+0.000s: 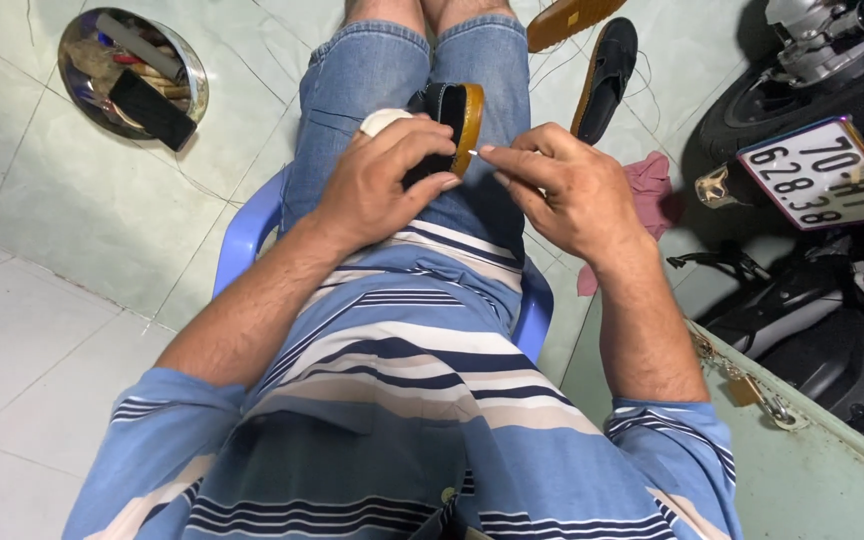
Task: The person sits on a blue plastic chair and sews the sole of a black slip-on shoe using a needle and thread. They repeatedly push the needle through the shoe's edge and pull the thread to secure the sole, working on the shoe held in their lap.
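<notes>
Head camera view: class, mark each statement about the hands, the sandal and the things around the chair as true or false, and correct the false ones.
1. The left hand grips a black sandal with a tan sole on the lap. True.
2. The right hand lies flat on the floor. False: it is raised beside the sandal, fingertips pinched at the sole's edge.
3. The person sits on a blue plastic chair. True.
4. The round metal bowl on the floor is empty. False: it holds tools and a black piece.
5. Another black sandal lies on the floor ahead. True.
</notes>
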